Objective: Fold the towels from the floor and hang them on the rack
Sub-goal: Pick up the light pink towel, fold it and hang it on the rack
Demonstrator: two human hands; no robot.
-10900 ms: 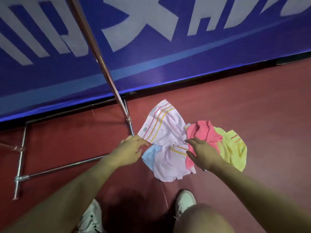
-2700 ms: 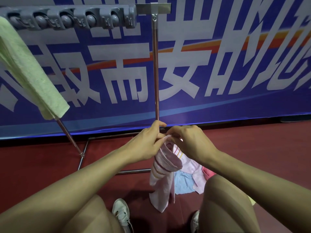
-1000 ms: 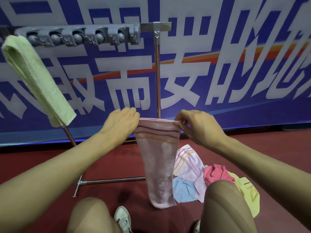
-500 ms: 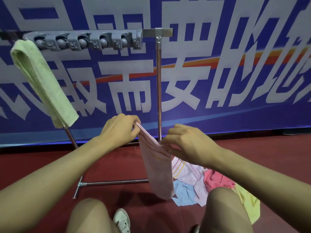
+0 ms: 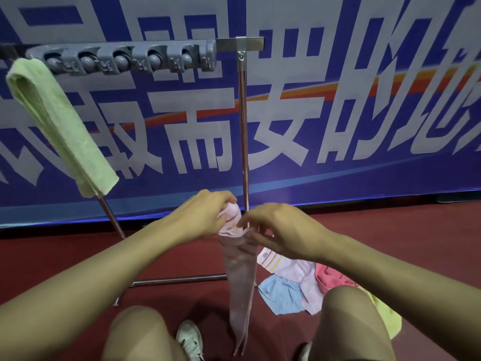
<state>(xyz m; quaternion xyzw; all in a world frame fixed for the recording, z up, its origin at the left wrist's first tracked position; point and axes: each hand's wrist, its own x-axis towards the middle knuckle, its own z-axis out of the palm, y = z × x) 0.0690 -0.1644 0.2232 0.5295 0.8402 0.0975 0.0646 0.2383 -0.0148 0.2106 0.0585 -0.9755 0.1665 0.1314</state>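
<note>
A pale pink towel (image 5: 239, 287) hangs as a narrow folded strip in front of my knees. My left hand (image 5: 203, 217) grips its bunched top end. My right hand (image 5: 281, 230) is beside it with fingers spread, touching the strip just below the top. The metal rack (image 5: 243, 121) stands behind, with a grey clip bar (image 5: 130, 59) across its top. A folded green towel (image 5: 59, 126) hangs at the rack's left end. On the floor to the right lie a white striped towel (image 5: 283, 264), a blue one (image 5: 281, 295), a pink-red one (image 5: 330, 280) and a yellow one (image 5: 387, 319).
A blue banner with large white characters (image 5: 338, 113) fills the wall behind the rack. The rack's base bar (image 5: 177, 280) lies on the red floor (image 5: 403, 230). My knees (image 5: 140, 334) and a white shoe (image 5: 190, 340) are at the bottom.
The pink towel, held wide between both hands a second ago, has been brought together into a narrow strip. My right hand let go of its corner and opened beside the top.
</note>
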